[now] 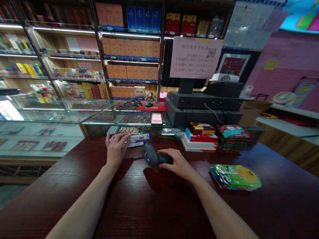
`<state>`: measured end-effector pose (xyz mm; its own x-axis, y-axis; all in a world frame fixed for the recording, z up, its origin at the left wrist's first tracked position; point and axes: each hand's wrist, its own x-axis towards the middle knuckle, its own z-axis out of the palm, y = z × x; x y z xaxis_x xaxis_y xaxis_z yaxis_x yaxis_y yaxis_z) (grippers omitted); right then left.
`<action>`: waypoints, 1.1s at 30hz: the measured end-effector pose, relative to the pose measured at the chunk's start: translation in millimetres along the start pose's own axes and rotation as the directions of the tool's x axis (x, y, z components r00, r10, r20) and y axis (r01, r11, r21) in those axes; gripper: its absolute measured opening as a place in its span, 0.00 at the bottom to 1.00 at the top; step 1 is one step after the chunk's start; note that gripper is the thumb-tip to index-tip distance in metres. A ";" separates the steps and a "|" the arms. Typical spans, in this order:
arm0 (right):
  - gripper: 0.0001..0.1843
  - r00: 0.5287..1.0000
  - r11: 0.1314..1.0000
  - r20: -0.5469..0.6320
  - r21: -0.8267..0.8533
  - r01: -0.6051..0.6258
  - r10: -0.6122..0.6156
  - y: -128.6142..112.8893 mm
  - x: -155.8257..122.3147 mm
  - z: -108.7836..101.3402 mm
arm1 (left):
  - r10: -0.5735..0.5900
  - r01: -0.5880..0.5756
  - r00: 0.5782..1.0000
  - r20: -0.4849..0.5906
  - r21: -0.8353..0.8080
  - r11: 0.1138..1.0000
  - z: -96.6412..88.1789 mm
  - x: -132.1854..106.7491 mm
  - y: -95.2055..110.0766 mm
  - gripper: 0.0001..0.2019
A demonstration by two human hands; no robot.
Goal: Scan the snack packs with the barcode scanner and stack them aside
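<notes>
My right hand (pixel 177 163) lies over the handle of a dark grey barcode scanner (pixel 150 155) on the dark wooden counter (pixel 154 202), fingers wrapped round it. The scanner's head shows a small blue light and points left. My left hand (pixel 116 148) rests at the counter's far edge, fingers on a long white and blue box (pixel 139 137) with a barcode on it. A second similar box lies just below it, partly hidden by the hand.
Stacks of flat packets (pixel 200 135) and a red-green pile (pixel 233 137) sit at the counter's back right; a green packet pile (pixel 235 177) lies nearer. A register with a paper notice (pixel 195 57) stands behind. Glass cases (pixel 62 114) and stocked shelves fill the left.
</notes>
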<state>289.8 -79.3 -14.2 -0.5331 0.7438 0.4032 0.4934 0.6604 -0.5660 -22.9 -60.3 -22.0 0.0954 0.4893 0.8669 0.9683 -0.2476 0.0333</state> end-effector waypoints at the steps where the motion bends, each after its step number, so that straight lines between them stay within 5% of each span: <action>1: 0.25 1.000 1.000 0.001 -0.002 -0.002 0.002 -0.1 0.0 0.1 | -0.007 0.007 1.000 0.008 0.002 1.000 0.1 0.0 -0.1 0.14; 17: 0.28 0.999 0.999 0.033 -0.023 0.027 -0.026 0.0 -1.5 4.8 | -0.008 0.008 1.000 0.000 0.002 1.000 -0.5 1.1 1.9 0.14; 33: 0.32 0.978 0.993 0.205 -0.096 0.063 -0.042 2.4 -3.7 11.8 | 0.010 -0.010 1.000 -0.008 -0.009 1.000 -2.5 3.0 4.8 0.14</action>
<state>284.8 -81.7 -25.6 -0.6831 0.6784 0.2705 0.5224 0.7127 -0.4681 -18.5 -62.2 -18.0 0.1034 0.4802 0.8710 0.9650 -0.2606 0.0291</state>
